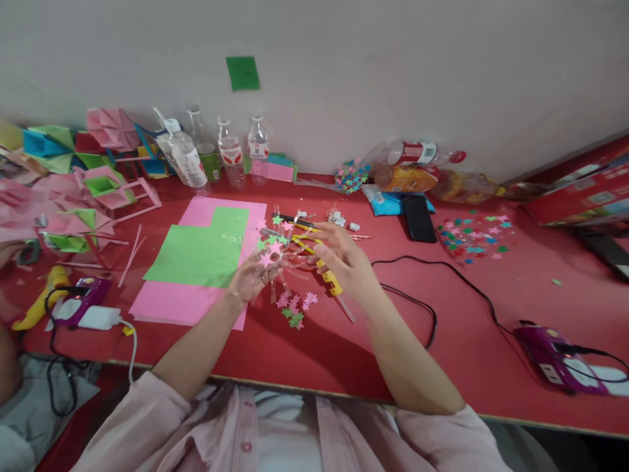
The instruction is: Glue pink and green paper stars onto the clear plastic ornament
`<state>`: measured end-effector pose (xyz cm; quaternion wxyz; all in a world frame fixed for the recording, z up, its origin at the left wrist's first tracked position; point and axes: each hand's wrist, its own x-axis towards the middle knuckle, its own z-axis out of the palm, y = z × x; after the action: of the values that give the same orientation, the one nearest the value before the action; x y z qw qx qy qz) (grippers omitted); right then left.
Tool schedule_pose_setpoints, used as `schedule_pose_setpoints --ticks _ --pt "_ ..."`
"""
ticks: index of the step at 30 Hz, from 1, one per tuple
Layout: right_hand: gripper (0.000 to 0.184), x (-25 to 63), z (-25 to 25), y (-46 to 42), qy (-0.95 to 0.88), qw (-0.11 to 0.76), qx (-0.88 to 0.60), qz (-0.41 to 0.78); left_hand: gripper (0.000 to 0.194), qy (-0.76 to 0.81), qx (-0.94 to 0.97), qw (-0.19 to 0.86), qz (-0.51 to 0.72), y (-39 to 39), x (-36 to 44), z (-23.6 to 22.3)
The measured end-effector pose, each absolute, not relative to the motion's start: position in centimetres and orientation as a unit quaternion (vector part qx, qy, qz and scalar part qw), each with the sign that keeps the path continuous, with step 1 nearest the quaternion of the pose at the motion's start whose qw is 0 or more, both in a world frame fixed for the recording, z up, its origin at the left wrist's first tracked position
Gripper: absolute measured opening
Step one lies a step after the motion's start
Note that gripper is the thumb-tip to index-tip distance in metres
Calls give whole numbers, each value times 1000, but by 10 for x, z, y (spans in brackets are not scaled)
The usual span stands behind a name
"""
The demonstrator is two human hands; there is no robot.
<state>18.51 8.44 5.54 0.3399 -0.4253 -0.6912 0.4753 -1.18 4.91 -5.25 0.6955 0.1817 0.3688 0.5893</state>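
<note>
My left hand (251, 278) is closed around a small craft piece of clear strips with pink and green paper stars (273, 249) stuck on it, held just above the red table (304, 354). My right hand (344, 259) reaches to the same piece from the right, fingers curled on its clear strips. Under the right hand lie yellow-handled tools (330, 280). Several loose pink and green stars (295, 309) lie on the table right below both hands.
Green paper (201, 252) lies on pink paper (177, 301) to the left. Bottles (230, 154) stand along the wall, folded paper shapes (93, 170) at far left. A black phone (419, 218), scattered stars (472, 239), a black cable (442, 275) and purple glue guns (555, 357) lie to the right.
</note>
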Motion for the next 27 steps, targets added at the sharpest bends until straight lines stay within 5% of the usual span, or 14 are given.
schedule_pose_setpoints --ticks 5,12,19,27 --pt "39 172 37 95 -624 314 -435 569 27 368 229 678 594 50 -8 -52" --pt "24 166 28 108 -632 318 -485 514 30 385 247 678 576 57 -10 -46" --pt "26 168 5 124 -638 287 -515 496 60 501 295 655 483 58 -33 -25" --pt "29 151 -17 137 -669 237 -515 480 55 536 337 664 398 30 -49 0"
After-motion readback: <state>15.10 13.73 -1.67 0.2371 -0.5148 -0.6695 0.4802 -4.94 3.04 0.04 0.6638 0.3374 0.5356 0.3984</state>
